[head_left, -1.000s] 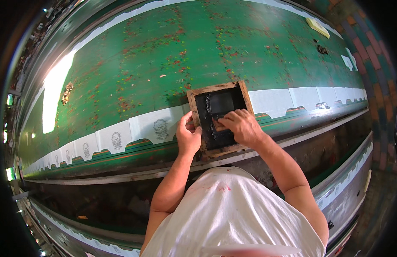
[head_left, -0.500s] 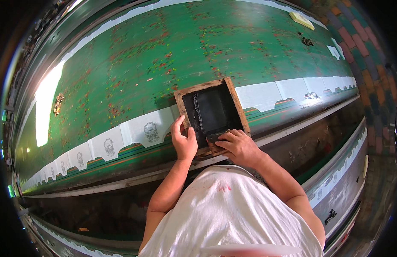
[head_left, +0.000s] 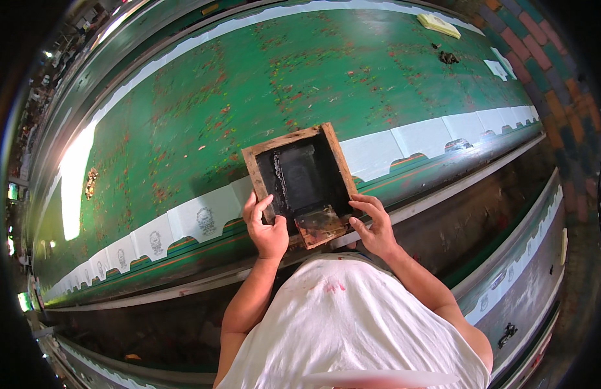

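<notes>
Both my hands hold a wooden screen-printing frame (head_left: 255,170) whose mesh is black with ink. My left hand (head_left: 268,232) is closed on the left rail near its near corner. On the right rail, also towards the near end, my right hand (head_left: 376,228) grips with thumb and fingers. A brown, ink-smeared flat piece (head_left: 320,225) lies across the near end of the frame, between my hands; I cannot tell exactly what it is. A thick ridge of black ink (head_left: 279,178) runs along the mesh's left side. White sheets (head_left: 184,219) lie under and beside the frame.
The long green table (head_left: 203,97) is speckled with red and yellow paint. Printed sheets line its near edge to the left. A pale yellow stack (head_left: 438,26) and a dark crumpled lump (head_left: 448,58) lie at the far right. Another table (head_left: 508,292) stands behind me on the right.
My right hand has left the dark piece at the frame's near end and taken the right rail. The frame sits further left along the row of sheets.
</notes>
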